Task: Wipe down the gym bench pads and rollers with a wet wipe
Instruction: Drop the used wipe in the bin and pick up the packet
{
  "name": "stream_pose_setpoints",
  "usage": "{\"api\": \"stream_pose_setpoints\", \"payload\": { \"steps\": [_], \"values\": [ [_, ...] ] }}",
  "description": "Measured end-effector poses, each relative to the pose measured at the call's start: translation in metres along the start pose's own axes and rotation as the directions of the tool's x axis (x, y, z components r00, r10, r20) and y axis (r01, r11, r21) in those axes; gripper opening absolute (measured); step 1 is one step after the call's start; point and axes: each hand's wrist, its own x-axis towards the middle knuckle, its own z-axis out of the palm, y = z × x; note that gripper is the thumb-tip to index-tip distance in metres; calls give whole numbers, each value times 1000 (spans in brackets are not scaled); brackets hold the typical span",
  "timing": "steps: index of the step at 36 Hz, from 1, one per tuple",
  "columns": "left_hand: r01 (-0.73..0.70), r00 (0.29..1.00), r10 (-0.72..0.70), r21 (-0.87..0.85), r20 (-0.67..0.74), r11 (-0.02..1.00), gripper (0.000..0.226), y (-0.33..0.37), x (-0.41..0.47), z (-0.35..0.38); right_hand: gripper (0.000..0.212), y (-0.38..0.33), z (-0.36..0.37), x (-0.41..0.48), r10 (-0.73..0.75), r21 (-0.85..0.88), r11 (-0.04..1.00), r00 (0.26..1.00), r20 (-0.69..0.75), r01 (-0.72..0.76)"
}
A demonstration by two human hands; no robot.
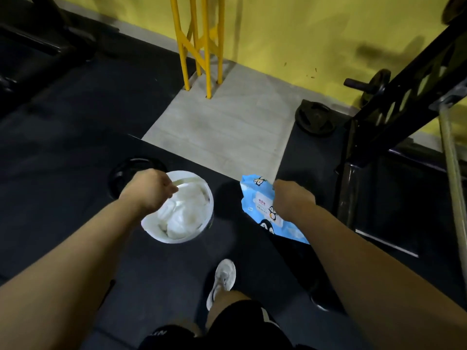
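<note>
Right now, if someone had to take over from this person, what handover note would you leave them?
Left hand: fingers curled at the rim of the white tub. It is unclear whether they grip the rim or a wipe.
Right hand: grips the blue wet wipe pack, seemingly over the black bench pad.
The tub holds crumpled white wipes.
Done: probably some wiping, judging by the crumpled wipes, but how much cannot be told.
Left: no fresh wipe is visibly out, and no rollers are in view.
</note>
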Motion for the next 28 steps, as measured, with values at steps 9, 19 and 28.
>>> {"api": "stream_pose_setpoints", "payload": {
  "steps": [9,19,28],
  "values": [
    [75,996,-76,5,46,997,11,38,143,-18,37,-5,-61,138,30,60,998,999,16,-31],
    [-15,988,-19,220,152,975,24,77,306,-33,21,-26,-85,275,144,146,976,983,115,-160],
    [-176,941,31,409,337,895,21,75,458,-7,17,-44,-77,403,240,228,930,947,211,-287]
  ]
}}
